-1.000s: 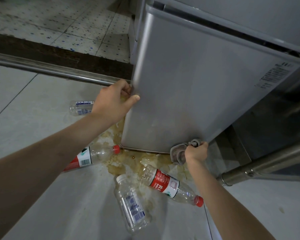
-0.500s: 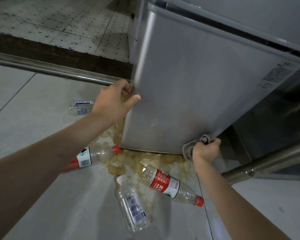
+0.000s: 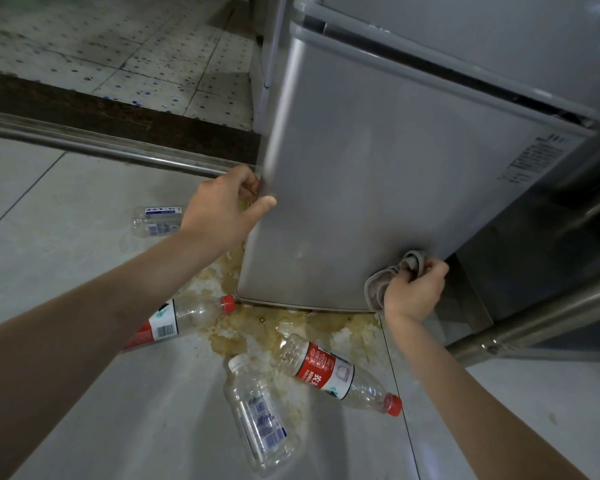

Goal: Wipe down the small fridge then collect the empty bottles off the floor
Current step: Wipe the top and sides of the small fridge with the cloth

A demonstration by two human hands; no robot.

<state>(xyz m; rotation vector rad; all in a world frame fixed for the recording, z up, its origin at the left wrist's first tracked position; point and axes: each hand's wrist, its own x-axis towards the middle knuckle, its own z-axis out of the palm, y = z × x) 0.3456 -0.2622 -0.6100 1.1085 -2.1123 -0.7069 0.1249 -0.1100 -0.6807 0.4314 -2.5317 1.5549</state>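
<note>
A: Okay, left hand (image 3: 222, 209) first. Curled round the front left edge of the small fridge (image 3: 378, 188), thumb flat on the grey door, fingertips hidden behind the edge.

B: Right hand (image 3: 414, 292)?

A: Clenched on a bunched grey cloth (image 3: 381, 284), pressed to the door's lower right corner. Part of the cloth buried in the fist.

B: Bottles?

A: Four on the floor (image 3: 49, 209), all lying down. Red-label bottle (image 3: 174, 323) left of the fridge base, lower end cut off by the left forearm. Second red-label bottle (image 3: 333, 374) in front of the base, red cap pointing right. Clear bottle with a blue print label (image 3: 258, 414) just beside it, white cap up. Small clear bottle (image 3: 156, 220) further back, partly behind the left hand.

B: Anything under them?

A: Brownish spill (image 3: 243, 327) spread along the fridge base, under both near bottles. Sticker text on the fridge's right side too blurred to read. Steel bars (image 3: 534, 327) at right running out of frame.
</note>
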